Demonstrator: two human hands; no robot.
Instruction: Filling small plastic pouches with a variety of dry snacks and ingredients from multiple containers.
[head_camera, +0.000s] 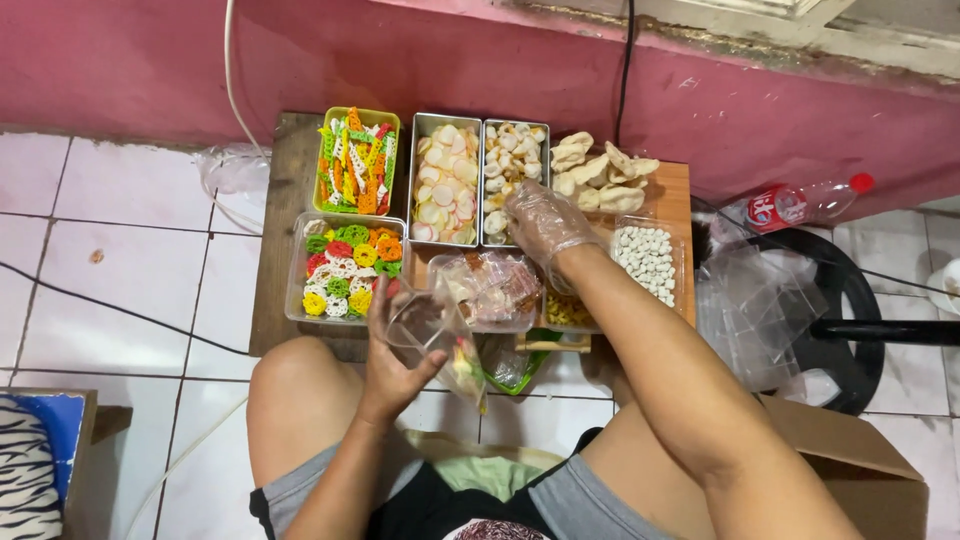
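Note:
My left hand holds a small clear plastic bag with a few coloured crackers at its bottom. My right hand, in a thin clear glove, reaches into a metal tray of pale knobbly crackers. Beside it stands a metal tray of white and pink round crackers. A green tub of coloured stick crackers and a clear tub of coloured flower-shaped crackers sit to the left. All rest on a low wooden board.
A pile of beige crackers and a clear tub of small white pellets lie at right. A black pan holds empty plastic bags. A plastic bottle lies by the pink wall. A cardboard box is near my right knee.

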